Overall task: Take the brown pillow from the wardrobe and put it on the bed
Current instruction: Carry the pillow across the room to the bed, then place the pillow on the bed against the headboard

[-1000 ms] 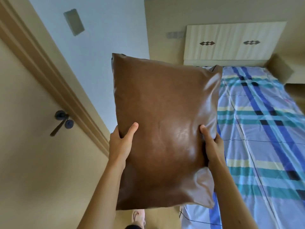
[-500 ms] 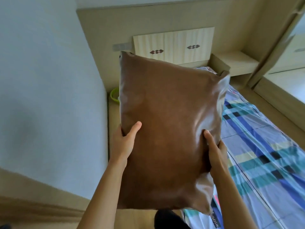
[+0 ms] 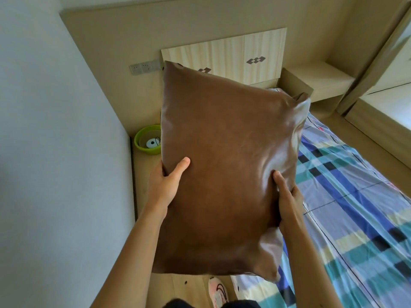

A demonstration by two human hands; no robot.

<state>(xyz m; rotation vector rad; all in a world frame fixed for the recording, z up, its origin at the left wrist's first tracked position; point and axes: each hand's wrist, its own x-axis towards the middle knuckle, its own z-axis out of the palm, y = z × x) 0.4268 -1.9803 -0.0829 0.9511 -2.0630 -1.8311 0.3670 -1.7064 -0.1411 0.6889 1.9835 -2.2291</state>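
Note:
A glossy brown pillow (image 3: 224,170) is held up in front of me, long side pointing away, tilted toward the headboard. My left hand (image 3: 165,185) grips its left edge with the thumb on top. My right hand (image 3: 287,196) grips its right edge, thumb pressed into the cover. The pillow hangs in the air over the left edge of the bed (image 3: 347,214), which has a blue, teal and cream checked sheet. The wardrobe is not in view.
A pale wooden headboard (image 3: 224,54) stands at the far end, with a wall socket (image 3: 144,67) to its left. A green bowl (image 3: 148,140) sits on the narrow floor strip between wall and bed. A bedside shelf (image 3: 320,78) is at the far right. My shoe (image 3: 219,291) shows below.
My view has swung right, away from the door, and down toward the bed. The pillow stays in both hands and now sits closer to the headboard end.

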